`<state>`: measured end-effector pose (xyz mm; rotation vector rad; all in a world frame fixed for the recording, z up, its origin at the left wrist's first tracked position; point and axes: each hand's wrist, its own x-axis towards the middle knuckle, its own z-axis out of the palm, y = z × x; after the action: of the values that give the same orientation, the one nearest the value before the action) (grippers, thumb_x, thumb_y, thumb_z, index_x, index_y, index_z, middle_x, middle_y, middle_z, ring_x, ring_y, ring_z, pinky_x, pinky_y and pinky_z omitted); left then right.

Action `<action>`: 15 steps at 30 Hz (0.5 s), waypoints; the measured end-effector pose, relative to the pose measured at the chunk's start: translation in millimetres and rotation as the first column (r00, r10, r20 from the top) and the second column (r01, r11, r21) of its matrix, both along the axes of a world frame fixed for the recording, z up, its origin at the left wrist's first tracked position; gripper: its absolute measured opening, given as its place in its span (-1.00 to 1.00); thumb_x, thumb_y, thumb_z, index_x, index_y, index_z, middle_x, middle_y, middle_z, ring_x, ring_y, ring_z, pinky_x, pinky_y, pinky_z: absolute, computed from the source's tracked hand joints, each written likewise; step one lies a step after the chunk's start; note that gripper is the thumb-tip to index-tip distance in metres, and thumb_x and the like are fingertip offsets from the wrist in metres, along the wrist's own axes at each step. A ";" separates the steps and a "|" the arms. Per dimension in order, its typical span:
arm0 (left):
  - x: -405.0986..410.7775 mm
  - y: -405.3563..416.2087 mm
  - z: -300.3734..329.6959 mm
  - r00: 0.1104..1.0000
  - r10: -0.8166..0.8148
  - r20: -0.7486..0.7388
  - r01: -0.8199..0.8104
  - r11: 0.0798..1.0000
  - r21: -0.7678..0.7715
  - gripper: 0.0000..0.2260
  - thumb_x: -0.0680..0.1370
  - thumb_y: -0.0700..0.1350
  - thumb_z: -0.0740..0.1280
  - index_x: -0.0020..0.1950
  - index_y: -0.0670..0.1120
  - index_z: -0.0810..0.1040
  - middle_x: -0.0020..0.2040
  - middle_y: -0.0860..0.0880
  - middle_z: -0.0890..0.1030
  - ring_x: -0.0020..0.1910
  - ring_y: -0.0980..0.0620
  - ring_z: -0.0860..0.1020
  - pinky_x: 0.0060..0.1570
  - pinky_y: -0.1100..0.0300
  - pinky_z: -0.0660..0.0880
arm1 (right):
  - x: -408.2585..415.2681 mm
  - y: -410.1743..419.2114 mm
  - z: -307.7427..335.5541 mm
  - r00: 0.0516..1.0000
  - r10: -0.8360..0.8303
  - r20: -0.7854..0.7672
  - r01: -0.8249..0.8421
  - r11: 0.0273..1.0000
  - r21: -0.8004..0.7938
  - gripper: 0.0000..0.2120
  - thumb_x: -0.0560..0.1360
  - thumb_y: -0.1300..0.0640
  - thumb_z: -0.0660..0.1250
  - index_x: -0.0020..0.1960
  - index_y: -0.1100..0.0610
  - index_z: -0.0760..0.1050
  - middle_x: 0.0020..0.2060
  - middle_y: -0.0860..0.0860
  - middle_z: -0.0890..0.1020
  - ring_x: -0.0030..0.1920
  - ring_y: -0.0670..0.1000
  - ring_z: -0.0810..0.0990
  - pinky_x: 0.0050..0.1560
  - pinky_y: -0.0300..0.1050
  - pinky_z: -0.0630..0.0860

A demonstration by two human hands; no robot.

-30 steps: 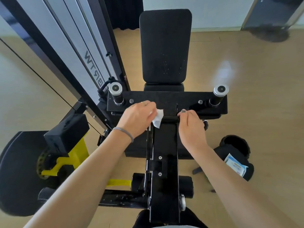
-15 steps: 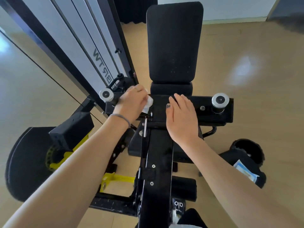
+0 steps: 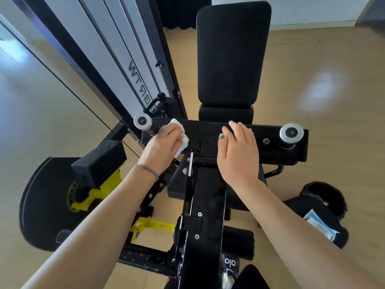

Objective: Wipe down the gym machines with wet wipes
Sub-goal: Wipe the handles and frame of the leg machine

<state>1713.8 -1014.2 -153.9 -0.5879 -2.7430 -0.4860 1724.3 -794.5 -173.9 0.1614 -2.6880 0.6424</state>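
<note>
Black steel crossbar (image 3: 208, 130) of the gym machine serves as the reference landmark; observations run from its left end to its right end.

Far left of the crossbar and lower: a black round pad (image 3: 41, 203) with a yellow bracket (image 3: 87, 200) just beside it. Above the crossbar's left end rises a white weight-stack cover (image 3: 116, 59) in a black frame, bearing lettering.

At the crossbar's left end: a chrome-capped peg (image 3: 142, 122). Just beside this peg, the left hand (image 3: 161, 147) presses a white wet wipe (image 3: 181, 140) onto the crossbar's top surface. The fingers are curled over the wipe and grip it; part of the wipe shows above the knuckles and part below the thumb side. A thin grey band (image 3: 146, 170) circles the left wrist.

At the crossbar's middle: the right hand (image 3: 237, 151) lies flat, palm down, fingers straight and close together, holding nothing. The two hands are apart. Beyond the middle stands the black upholstered back pad (image 3: 233, 51), upright. A black central beam (image 3: 206, 205) runs from the crossbar toward the camera.

At the crossbar's right end: a second chrome-capped peg (image 3: 291, 133).

Right of the crossbar and lower, on the wooden floor (image 3: 333, 59): a black bag (image 3: 320, 207) with a white-and-blue wipes packet (image 3: 319, 225) lying on it.
</note>
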 end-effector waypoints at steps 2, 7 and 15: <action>10.0 -8.9 -11.1 0.997 0.069 -0.041 -0.069 0.998 0.005 -0.89 0.59 -0.31 0.28 0.04 -0.24 0.60 0.07 -0.13 0.60 0.01 -0.05 0.55 0.07 0.05 0.54 | -0.8 -1.6 0.1 1.000 -0.015 -0.010 0.015 1.000 0.002 -0.53 0.71 0.05 -0.04 0.35 0.22 0.55 0.38 0.11 0.52 0.45 0.14 0.38 0.53 0.13 0.22; 27.3 -21.4 -28.2 0.974 0.174 -0.143 -0.171 0.985 0.029 -0.89 0.53 -0.34 0.40 0.04 -0.23 0.63 0.09 -0.12 0.62 0.08 -0.09 0.59 0.06 0.05 0.60 | 0.2 -2.9 0.6 0.999 -0.041 -0.018 0.041 0.999 0.013 -0.53 0.70 0.05 -0.03 0.34 0.20 0.56 0.38 0.09 0.52 0.46 0.12 0.39 0.55 0.11 0.19; 5.5 -55.1 -20.5 0.844 0.522 0.125 -0.504 0.692 0.516 -0.92 0.58 -0.21 0.32 -0.02 -0.13 0.60 0.09 0.02 0.57 0.01 0.05 0.52 0.00 0.22 0.46 | -0.5 -6.8 2.1 0.998 -0.070 0.004 0.070 0.993 0.091 -0.50 0.70 0.02 -0.06 0.35 0.19 0.56 0.40 0.06 0.52 0.45 0.09 0.40 0.56 0.10 0.16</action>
<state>1719.3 -1069.3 -174.4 0.3148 -2.4043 -1.0170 1723.7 -801.3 -171.8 0.0885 -2.7173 0.5015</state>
